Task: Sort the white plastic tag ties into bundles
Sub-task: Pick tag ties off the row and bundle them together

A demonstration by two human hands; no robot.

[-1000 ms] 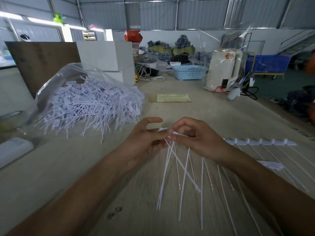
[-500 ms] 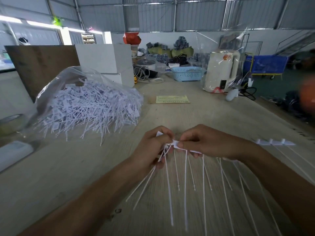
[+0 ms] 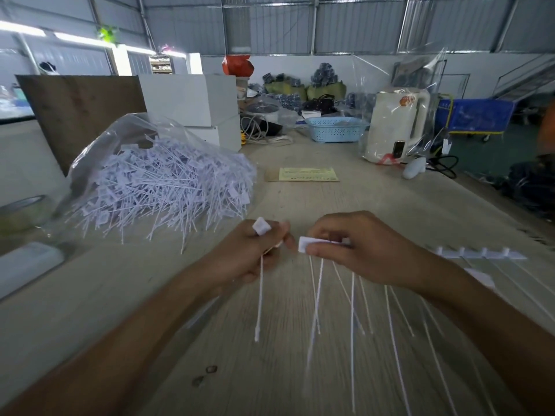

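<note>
Over the middle of the wooden table (image 3: 375,211), my left hand (image 3: 249,259) pinches a single white tag tie (image 3: 260,283); its square head sticks up above my fingers and its tail hangs down. Just to the right, my right hand (image 3: 357,250) grips a bundle of several tag ties (image 3: 333,295) by their heads, the tails fanning toward me. A big loose heap of tag ties (image 3: 162,187) spills from a clear plastic bag at the left. A joined strip of ties (image 3: 480,253) lies flat beyond my right wrist.
A yellow paper slip (image 3: 307,174) lies mid-table. Behind it stand white boxes (image 3: 192,99), a blue basket (image 3: 335,129) and a white kettle in plastic wrap (image 3: 396,124). A brown board (image 3: 81,112) leans at the back left. The table's right edge drops off to the floor.
My hands have drawn apart. The left hand has pulled one tie away from the bundle, which stays in the right hand.
</note>
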